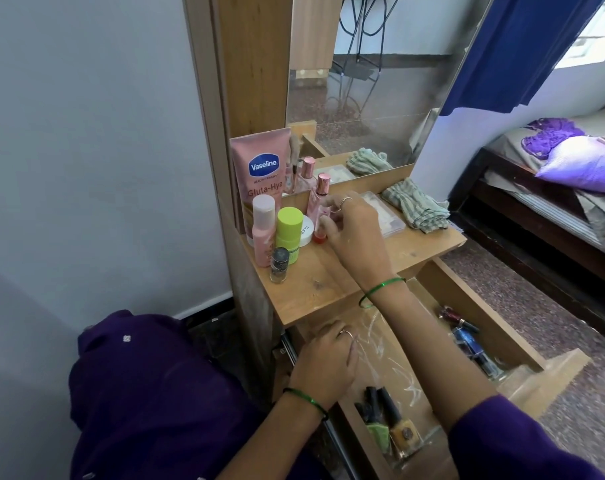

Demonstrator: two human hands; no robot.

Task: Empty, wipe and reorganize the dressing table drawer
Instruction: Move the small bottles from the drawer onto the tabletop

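The wooden drawer (481, 306) stands pulled open below the dressing table top (315, 285). Its scratched floor holds nail polish bottles (394, 424) at the near end and several dark tubes (467, 337) along the right wall. My right hand (356, 233) reaches over the table top and pinches a small red-bottomed bottle (319, 236) standing there. My left hand (325, 362) rests curled on the drawer's left edge; whether it holds anything is hidden. A green striped cloth (415, 206) lies at the table top's back right.
On the table top stand a pink Vaseline tube (259, 174), a pink bottle (263, 230), a lime-capped bottle (289, 233), a small glitter polish bottle (279, 265), a white jar (306, 230), perfume bottles (320, 195) and a clear box (384, 216). A mirror (363, 81) rises behind. A bed (553, 188) stands right.
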